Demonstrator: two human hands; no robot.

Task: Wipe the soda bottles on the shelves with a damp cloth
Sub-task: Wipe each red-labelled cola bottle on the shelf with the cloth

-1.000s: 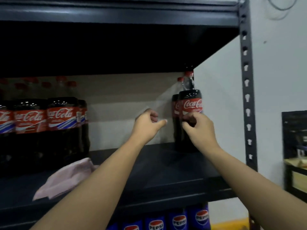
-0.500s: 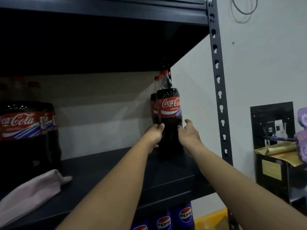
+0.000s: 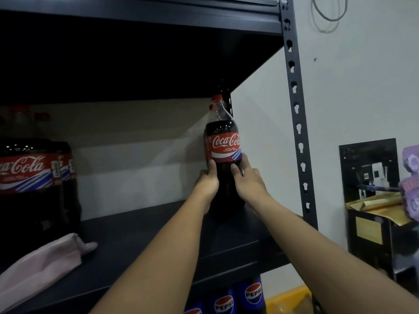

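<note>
left hand (image 3: 207, 182) and right hand (image 3: 248, 181) both grip the full cola bottle (image 3: 224, 141) below its label; likely heavy, smooth, slippery; the 2-handed low hold suits it.

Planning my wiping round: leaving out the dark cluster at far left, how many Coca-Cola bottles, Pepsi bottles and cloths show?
Coca-Cola bottles: 2, the front one gripped by the left hand and right hand, the other behind it
Pepsi bottles: 3
Pink cloth: 1
Total: 6
</note>
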